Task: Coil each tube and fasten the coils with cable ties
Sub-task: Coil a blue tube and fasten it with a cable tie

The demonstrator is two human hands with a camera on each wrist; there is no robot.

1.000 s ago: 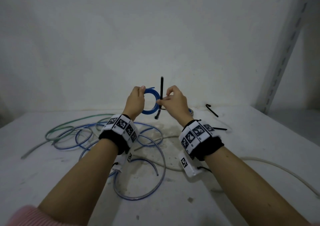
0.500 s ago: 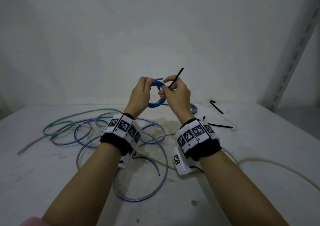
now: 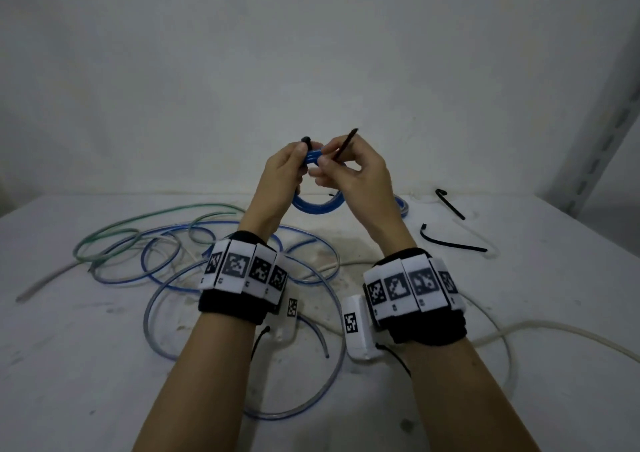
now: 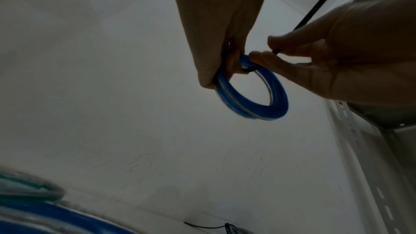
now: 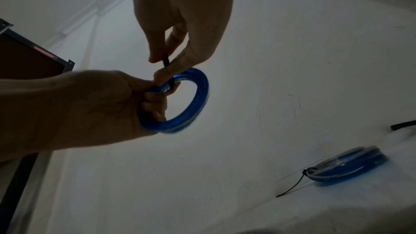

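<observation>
A small blue tube coil (image 3: 317,206) hangs above the table between both hands. My left hand (image 3: 303,157) grips its upper left part, fingers curled through the ring (image 5: 198,99). A black cable tie (image 3: 344,145) passes round the coil by the left fingers; its head pokes up over the left thumb. My right hand (image 3: 327,167) pinches the tie's tail between thumb and forefinger, the tail pointing up to the right (image 4: 313,13). In the right wrist view the tie (image 5: 167,68) crosses the ring just beside the left fingers.
Loose green (image 3: 138,233), blue (image 3: 242,278) and white (image 3: 554,330) tubes sprawl over the white table. Two spare black ties (image 3: 450,205) (image 3: 450,243) lie at the back right. A tied blue coil (image 5: 349,168) rests behind my right hand. A shelf post (image 3: 602,133) stands at the right.
The tie stood upright beside the coil a second ago; it now bends round the coil with its tail tilted right. Both hands have closed together and risen slightly.
</observation>
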